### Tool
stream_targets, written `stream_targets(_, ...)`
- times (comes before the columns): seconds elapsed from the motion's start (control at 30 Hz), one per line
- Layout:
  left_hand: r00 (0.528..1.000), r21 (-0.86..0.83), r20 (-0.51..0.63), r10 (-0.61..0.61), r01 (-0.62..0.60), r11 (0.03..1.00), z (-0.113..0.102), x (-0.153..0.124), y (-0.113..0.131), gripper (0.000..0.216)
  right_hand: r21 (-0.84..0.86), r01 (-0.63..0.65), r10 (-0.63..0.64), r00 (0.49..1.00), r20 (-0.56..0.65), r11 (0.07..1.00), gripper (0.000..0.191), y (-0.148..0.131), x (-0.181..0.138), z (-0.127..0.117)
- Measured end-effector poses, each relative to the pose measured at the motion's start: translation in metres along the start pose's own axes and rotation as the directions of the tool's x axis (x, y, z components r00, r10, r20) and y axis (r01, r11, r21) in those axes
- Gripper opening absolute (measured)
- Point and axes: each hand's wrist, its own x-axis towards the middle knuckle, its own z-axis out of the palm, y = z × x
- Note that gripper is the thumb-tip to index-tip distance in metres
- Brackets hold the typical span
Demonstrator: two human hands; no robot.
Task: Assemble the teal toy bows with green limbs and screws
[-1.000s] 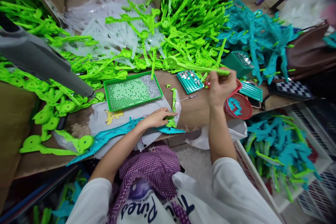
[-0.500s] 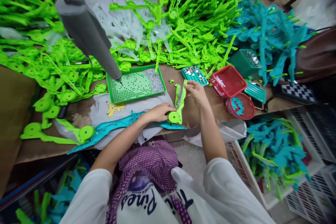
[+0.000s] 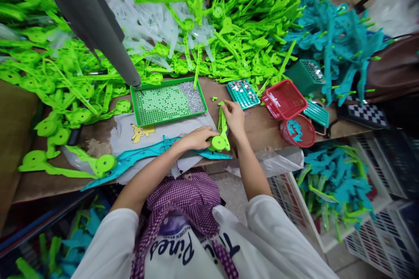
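A long blue plastic part [image 3: 140, 158] lies along the near table edge on a grey cloth. At its right end sits a lime-green plastic part with a round disc [image 3: 218, 143]. My left hand [image 3: 198, 138] rests over the blue part, its fingers closed on the green part beside the disc; the fingertips are partly hidden. My right hand [image 3: 234, 117] pinches the far, narrow end of the green part between thumb and fingers. The two green pieces there lie close together, one against the other.
A green tray [image 3: 157, 122] of small screws stands behind the cloth, under a hanging grey electric screwdriver [image 3: 108, 30]. To the right are a teal tray of metal discs [image 3: 244, 93] and red baskets [image 3: 286, 98]. Piles of green parts [image 3: 255, 48] and blue parts [image 3: 337, 39] fill the back.
My right hand has moved left and slightly down. The upper green piece, tilted away before, now lies against the other green piece. My left hand stays about where it was.
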Motion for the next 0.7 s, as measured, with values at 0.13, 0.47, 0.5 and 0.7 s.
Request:
stream_targets(0.13, 1.000, -0.042, -0.029, -0.012, 0.011, 0.999, 0.001, 0.000, -0.002, 0.029, -0.051, -0.020, 0.021, 1.000, 0.022, 0.999, 0.044, -0.005, -0.001, -0.002)
stream_targets(0.47, 0.986, -0.190, -0.113, -0.125, 0.102, 0.977, 0.005, 0.001, -0.004, 0.051, -0.116, -0.007, 0.014, 0.998, 0.058, 0.993, 0.044, -0.010, -0.004, -0.007)
stream_targets(0.5, 0.984, -0.223, -0.104, -0.143, 0.117, 0.968, 0.005, 0.000, -0.004, 0.050, -0.118, 0.001, 0.007, 0.998, 0.066, 0.993, 0.044, -0.010, -0.004, -0.008)
stream_targets(0.7, 0.998, -0.274, -0.002, -0.055, 0.053, 0.960, -0.006, -0.002, -0.015, 0.042, -0.146, 0.021, -0.011, 0.998, 0.067, 0.989, 0.045, -0.007, -0.007, -0.004)
